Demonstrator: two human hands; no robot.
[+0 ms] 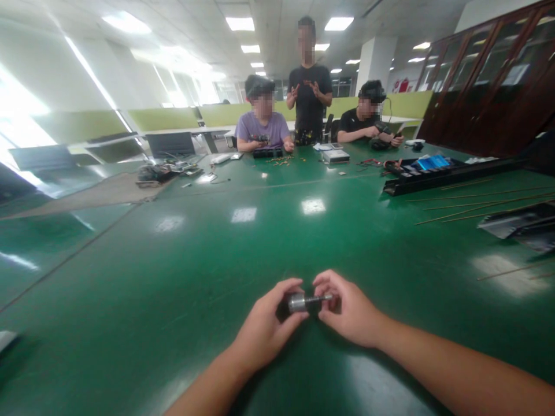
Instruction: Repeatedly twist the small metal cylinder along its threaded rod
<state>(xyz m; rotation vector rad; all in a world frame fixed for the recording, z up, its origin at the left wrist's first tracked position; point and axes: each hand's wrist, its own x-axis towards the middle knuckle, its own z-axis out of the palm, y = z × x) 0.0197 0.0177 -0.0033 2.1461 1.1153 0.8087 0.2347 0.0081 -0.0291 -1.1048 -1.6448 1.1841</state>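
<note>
A small silver metal cylinder [297,302] with a thin, dark, ridged shaft [313,300] lies sideways in front of me, just above the green table. My left hand [274,315] is closed around the cylinder's left end, thumb below and fingers above; that end is partly hidden in the palm. The shaft points right, its light tip [327,297] reaching between the curved fingers of my right hand [347,306]. Right thumb and fingertips stay apart around the tip; whether a finger touches it I cannot tell.
Across the green table [208,248] two seated people handle items, and a third person [310,86] stands. Small brown pieces [281,160] lie scattered there. Black channel-shaped trays [451,171] and thin rods [468,205] lie right. A pile of parts [160,172] sits far left.
</note>
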